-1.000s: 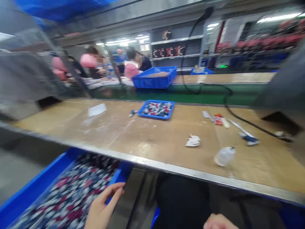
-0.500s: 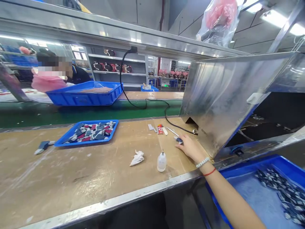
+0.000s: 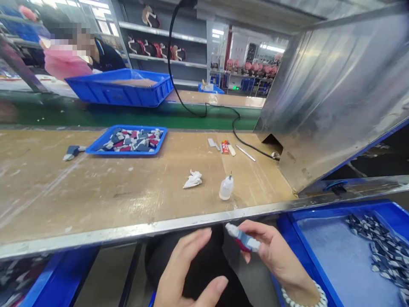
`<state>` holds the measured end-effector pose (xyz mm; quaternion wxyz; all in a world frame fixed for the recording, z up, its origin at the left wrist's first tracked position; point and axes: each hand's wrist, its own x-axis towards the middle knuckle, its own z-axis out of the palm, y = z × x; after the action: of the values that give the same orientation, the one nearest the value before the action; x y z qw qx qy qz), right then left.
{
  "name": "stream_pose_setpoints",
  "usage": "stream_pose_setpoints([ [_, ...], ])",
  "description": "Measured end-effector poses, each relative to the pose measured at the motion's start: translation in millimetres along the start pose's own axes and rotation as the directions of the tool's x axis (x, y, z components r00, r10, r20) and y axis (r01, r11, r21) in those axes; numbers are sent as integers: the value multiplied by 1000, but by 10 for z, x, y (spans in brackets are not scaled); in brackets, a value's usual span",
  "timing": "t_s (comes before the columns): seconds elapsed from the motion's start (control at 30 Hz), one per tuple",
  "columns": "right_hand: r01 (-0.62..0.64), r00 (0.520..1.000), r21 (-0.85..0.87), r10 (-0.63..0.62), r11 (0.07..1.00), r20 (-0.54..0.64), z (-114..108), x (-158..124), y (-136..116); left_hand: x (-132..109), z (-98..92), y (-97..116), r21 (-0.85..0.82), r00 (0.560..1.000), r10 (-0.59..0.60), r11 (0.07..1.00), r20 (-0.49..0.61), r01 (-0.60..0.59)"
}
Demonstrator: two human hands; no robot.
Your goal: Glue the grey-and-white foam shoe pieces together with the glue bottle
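Red-marked white-and-blue tube [image 3: 242, 237], bright blue tray [image 3: 126, 152] of navy, white and red pieces, white beaded bracelet [image 3: 303, 297], tan bench [image 3: 64, 192]

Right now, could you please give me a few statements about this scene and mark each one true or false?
The right hand holds a small blue-and-white piece in its fingers: true.
The left hand grips that piece too: false, it is open and apart from the piece.
A plastic squeeze bottle stands beside a crumpled white tissue on the bench: true.
The bead bracelet is on the left wrist: false, the bead bracelet is on the right wrist.
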<state>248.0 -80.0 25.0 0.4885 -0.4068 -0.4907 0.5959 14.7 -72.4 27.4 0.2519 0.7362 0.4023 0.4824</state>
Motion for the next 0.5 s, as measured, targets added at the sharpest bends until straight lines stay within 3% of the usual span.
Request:
stream_pose_setpoints([
  [0.1, -108, 983, 239, 68, 965, 171, 312, -102, 25, 145, 18, 125, -139, 992, 53, 990, 111, -37],
  [0.23, -168, 973, 419, 82, 892, 216, 547, -147, 122, 186, -17, 199, -280, 984, 126, 956, 127, -86],
  [0.4, -247, 945, 454, 108, 856, 310, 726, -151, 279, 131, -99, 237, -303, 986, 146, 946, 85, -114],
  [0.5, -174, 960, 433, 55, 885, 274, 803, -137, 271, 87, -120, 226, -310, 991, 99, 948, 88, -67],
])
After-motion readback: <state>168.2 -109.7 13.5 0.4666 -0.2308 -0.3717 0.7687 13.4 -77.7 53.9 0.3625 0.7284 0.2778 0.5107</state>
